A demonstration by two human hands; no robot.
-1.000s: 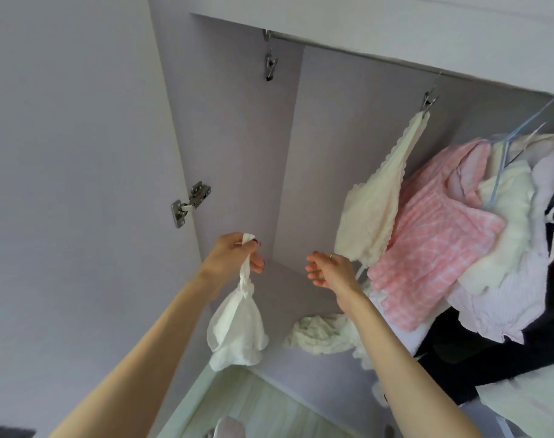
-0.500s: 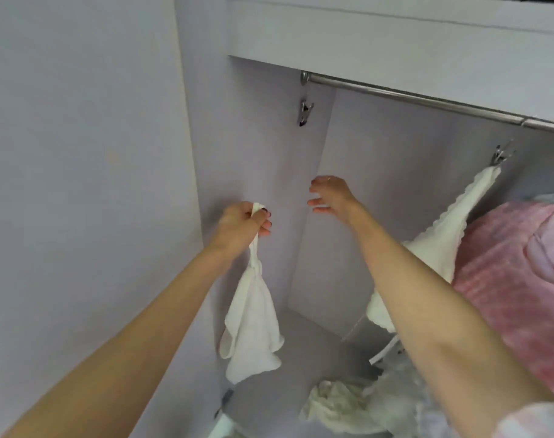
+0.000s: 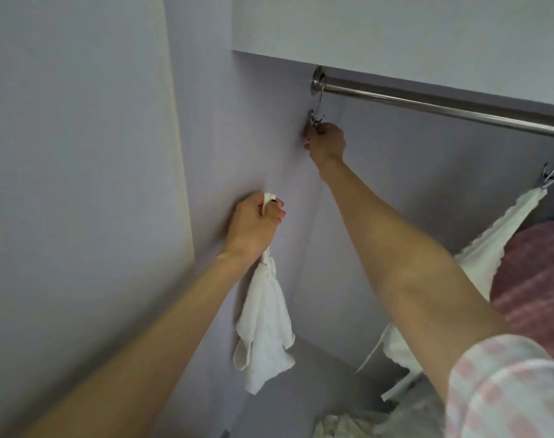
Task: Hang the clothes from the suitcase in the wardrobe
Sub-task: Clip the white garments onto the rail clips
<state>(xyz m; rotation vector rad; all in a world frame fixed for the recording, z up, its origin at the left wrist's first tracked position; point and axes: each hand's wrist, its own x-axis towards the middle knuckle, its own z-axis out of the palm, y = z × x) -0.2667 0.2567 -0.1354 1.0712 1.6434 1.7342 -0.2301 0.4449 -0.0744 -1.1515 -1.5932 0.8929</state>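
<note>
Clip first: your right hand (image 3: 326,142) is up at the small metal clothes clip (image 3: 317,117) hanging off the steel wardrobe rail (image 3: 443,105), fingers curled on its lower end. Your left hand (image 3: 253,226) pinches the top of the small white cloth garment (image 3: 264,327), which hangs straight down, below and left of the clip. So I'd say it needs to go up and right.
</note>
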